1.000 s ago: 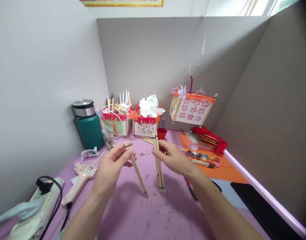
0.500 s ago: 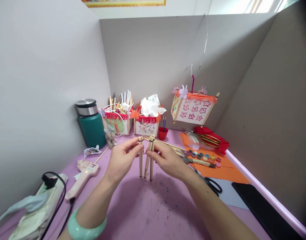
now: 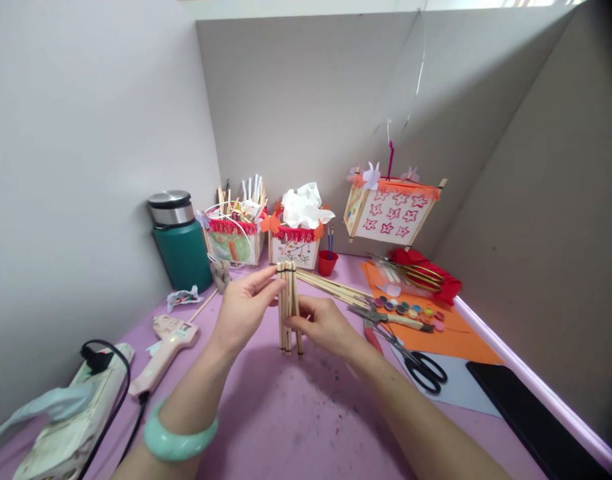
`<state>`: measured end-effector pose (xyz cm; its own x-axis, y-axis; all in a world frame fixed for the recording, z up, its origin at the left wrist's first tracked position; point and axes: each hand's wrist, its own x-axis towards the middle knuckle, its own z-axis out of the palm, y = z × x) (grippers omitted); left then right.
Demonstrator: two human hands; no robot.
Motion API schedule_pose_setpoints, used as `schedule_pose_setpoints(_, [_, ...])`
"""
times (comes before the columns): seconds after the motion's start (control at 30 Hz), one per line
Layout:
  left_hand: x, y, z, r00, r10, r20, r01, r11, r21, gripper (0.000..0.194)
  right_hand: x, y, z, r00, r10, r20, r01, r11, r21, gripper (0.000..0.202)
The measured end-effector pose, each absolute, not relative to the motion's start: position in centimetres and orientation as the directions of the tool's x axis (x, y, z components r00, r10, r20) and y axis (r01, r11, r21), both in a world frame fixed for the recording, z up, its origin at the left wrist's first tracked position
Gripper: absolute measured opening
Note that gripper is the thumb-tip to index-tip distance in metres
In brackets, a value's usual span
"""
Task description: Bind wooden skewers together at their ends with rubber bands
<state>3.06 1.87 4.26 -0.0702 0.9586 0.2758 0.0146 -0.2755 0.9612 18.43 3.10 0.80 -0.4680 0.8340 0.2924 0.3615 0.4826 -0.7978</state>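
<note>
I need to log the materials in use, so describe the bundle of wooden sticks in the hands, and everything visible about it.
The bundle of wooden sticks is a handful of thin, pale, straight rods that look like bamboo or light wood, with squarish cut tops. They are gathered side by side and stand upright, lower ends resting on the purple tabletop, spreading slightly at the bottom. The left hand pinches the bundle near the top; the right hand grips it lower down. More loose sticks lie flat behind it.
</note>
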Motion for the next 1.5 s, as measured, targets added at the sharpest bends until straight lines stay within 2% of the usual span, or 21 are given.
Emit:
schedule_pose_setpoints(0.13, [3.0,2.0,4.4,-0.043,0.963,0.267,-0.011,-0.268,0.963,0.039,18.3,3.3,0.4,-0.473,0.84,0.265,0.338,0.45,-0.826,0.013])
schedule_pose_setpoints(0.3, [3.1,2.2,4.6,0.09,0.963,0.254,0.04,-0.259,0.965,0.024,18.3,3.5,0.2,-0.45,0.863,0.231,0.318,0.397,-0.861,0.011])
schedule_pose_setpoints(0.43, [3.1,2.4,4.5,0.134,0.962,0.239,0.022,-0.244,0.97,0.023,19.5,3.6,1.3,-0.52,0.852,0.057,0.309,0.25,-0.918,0.01])
schedule_pose_setpoints(0.53, [3.0,2.4,4.5,0.124,0.963,0.238,0.045,-0.245,0.968,0.022,21.5,4.2,2.1,-0.565,0.819,-0.106,0.39,0.151,-0.908,0.013])
schedule_pose_setpoints(0.57, [3.0,2.4,4.5,0.126,0.963,0.237,0.057,-0.245,0.968,0.022,22.3,4.5,2.2,-0.549,0.821,-0.158,0.467,0.144,-0.873,0.013])
schedule_pose_setpoints(0.63, [3.0,2.3,4.6,0.14,0.962,0.234,0.078,-0.246,0.966,0.021,23.5,5.1,2.1,-0.432,0.873,-0.227,0.687,0.155,-0.71,0.014])
schedule_pose_setpoints(0.7, [3.1,2.2,4.6,0.142,0.962,0.235,0.092,-0.249,0.964,0.02,24.1,5.5,2.1,-0.28,0.94,-0.193,0.849,0.149,-0.508,0.015])
schedule_pose_setpoints(0.77, [3.1,2.1,4.6,0.136,0.962,0.237,0.099,-0.251,0.963,0.02,23.8,5.5,2.1,-0.191,0.976,-0.101,0.903,0.134,-0.408,0.018])
schedule_pose_setpoints(0.8, [3.1,2.1,4.6,0.133,0.962,0.239,0.102,-0.253,0.962,0.019,23.4,5.3,2.1,-0.191,0.98,-0.055,0.9,0.152,-0.408,0.021])
schedule_pose_setpoints(0.87, [3.2,2.1,4.6,0.131,0.96,0.246,0.102,-0.26,0.96,0.02,22.2,4.7,1.8,-0.296,0.955,-0.004,0.851,0.262,-0.455,0.025])
schedule_pose_setpoints(0.93, [3.2,2.1,4.7,0.127,0.96,0.251,0.096,-0.264,0.96,0.02,20.7,4.0,1.1,-0.514,0.858,-0.011,0.693,0.408,-0.594,0.021])
schedule_pose_setpoints(0.97, [3.2,2.1,4.7,0.121,0.961,0.25,0.093,-0.262,0.961,0.021,20.0,3.7,0.5,-0.587,0.809,-0.023,0.613,0.426,-0.665,0.018])
schedule_pose_setpoints(1.03, [3.2,2.2,4.6,0.107,0.964,0.243,0.091,-0.253,0.963,0.021,18.9,3.4,-0.8,-0.625,0.781,-0.006,0.526,0.415,-0.742,0.011])
schedule_pose_setpoints(1.27, [3.1,2.3,4.4,0.126,0.958,0.259,0.132,-0.275,0.952,0.022,18.0,3.6,-2.9,-0.625,0.78,0.033,0.502,0.434,-0.748,0.007])
schedule_pose_setpoints(1.5, [3.2,2.1,4.7,0.128,0.958,0.258,0.159,-0.277,0.948,0.019,19.8,4.1,-1.7,-0.711,0.701,-0.05,0.489,0.443,-0.751,0.012])
